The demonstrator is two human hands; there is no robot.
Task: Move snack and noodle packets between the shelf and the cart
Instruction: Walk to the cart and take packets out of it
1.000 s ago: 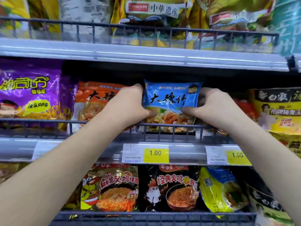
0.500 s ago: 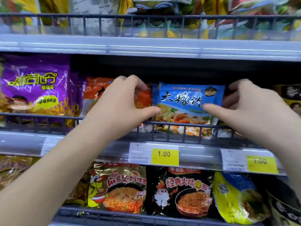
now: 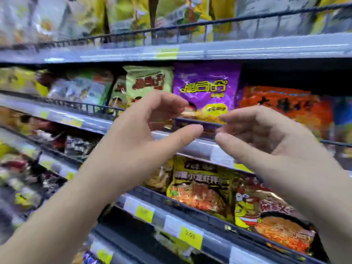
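Both hands hang empty before the shelf: the left hand (image 3: 150, 130) and right hand (image 3: 266, 141) are curled half-open, thumbs nearly meeting. The glossy purple noodle packet (image 3: 206, 88) stands just behind the black wire shelf rail (image 3: 198, 121). Lifting it clear of that rail probably calls for pinching both side edges.

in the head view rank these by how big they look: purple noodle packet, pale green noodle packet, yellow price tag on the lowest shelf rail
1. Purple noodle packet, the largest as it shows.
2. Pale green noodle packet, narrower, its lower part hidden by the left hand, so this is less sure.
3. Yellow price tag, clearly smallest, though nearer the camera.
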